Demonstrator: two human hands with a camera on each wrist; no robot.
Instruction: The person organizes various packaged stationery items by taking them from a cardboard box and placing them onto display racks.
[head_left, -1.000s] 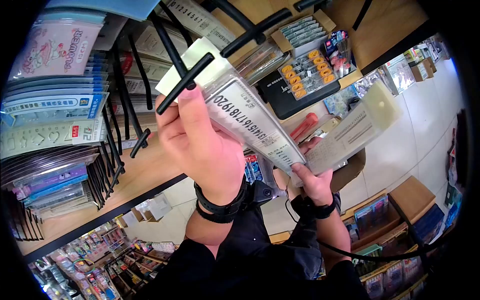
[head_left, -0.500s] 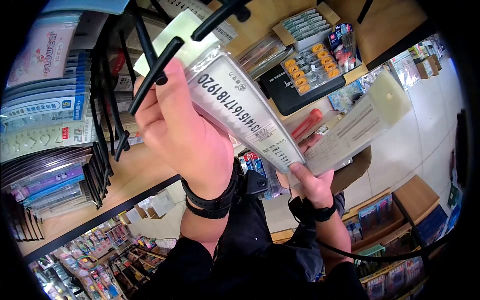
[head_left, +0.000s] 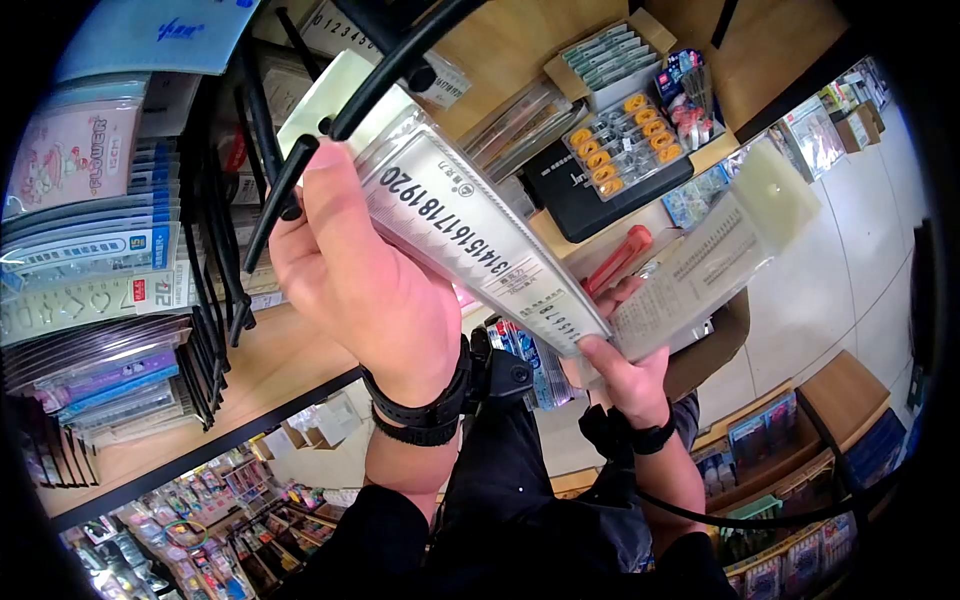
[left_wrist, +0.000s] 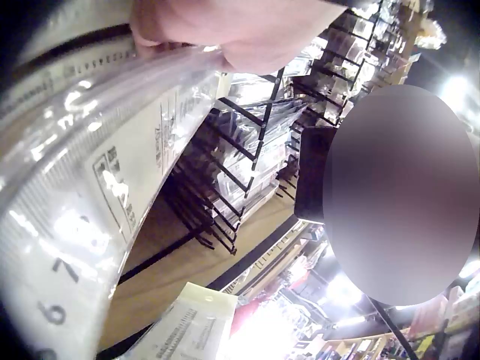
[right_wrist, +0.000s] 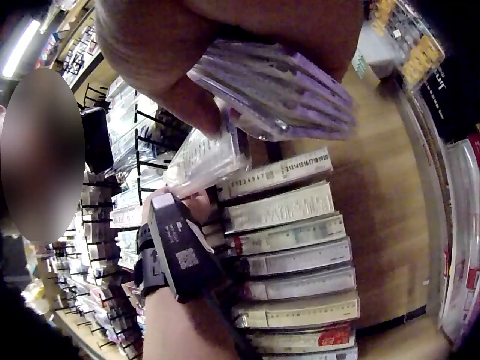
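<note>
Here the left hand (head_left: 365, 265) pinches the ruler pack (head_left: 490, 245) by its pale header (head_left: 345, 78), right by a black hook (head_left: 392, 72); the right hand (head_left: 632, 378) clamps thumb and fingers round its lower end and a second pack (head_left: 695, 268).

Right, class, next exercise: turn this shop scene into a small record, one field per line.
Setting: shop display with packaged goods
Left hand: grip at the header end of the ruler pack
Right hand: thumb on the ruler pack's lower end, second pack also in its grip
Ruler pack: clear sleeve, pale green header, numbers up to 20 readable
Second pack: pale header, small print showing
Black hook: beside the left hand; whether the ruler pack hangs on any hook, cannot tell
Beyond: black case, orange items in clear packaging
</note>
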